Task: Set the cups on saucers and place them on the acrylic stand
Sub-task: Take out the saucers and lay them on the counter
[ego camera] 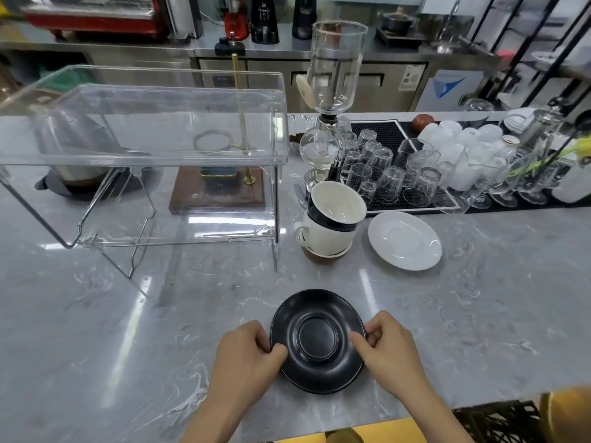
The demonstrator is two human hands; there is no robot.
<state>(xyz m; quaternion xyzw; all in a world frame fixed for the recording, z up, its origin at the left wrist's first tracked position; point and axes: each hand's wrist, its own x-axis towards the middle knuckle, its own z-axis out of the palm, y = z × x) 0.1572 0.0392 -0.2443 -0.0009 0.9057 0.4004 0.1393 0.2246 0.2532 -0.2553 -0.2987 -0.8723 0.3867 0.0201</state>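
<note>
Saucers come first: a matte black round ceramic saucer (pixel 318 342) lies flat on the grey marble-patterned table (pixel 128 330), close to its near edge, held from both sides. The left hand (pixel 244 356) pinches its left rim, thumb on top and fingers (pixel 265 338) curled round the edge; the right hand (pixel 388 350) pinches the right rim in the same way. Further back and to the right, a plain white round ceramic saucer (pixel 404 240) rests on the table by itself. Just to its left stands a stack of cups: a black cup with a white inside (pixel 335 204) sits tilted in a white handled cup (pixel 323 236), which sits on something brown (pixel 323 255) that I cannot make out clearly. A clear two-tier acrylic stand with thin metal legs (pixel 144 155) stands on the left half of the table, apart from the cups. Behind the cups is a glass siphon coffee maker (pixel 332 91), and beside it a black bar mat (pixel 393 174) holding upturned glasses.
</note>
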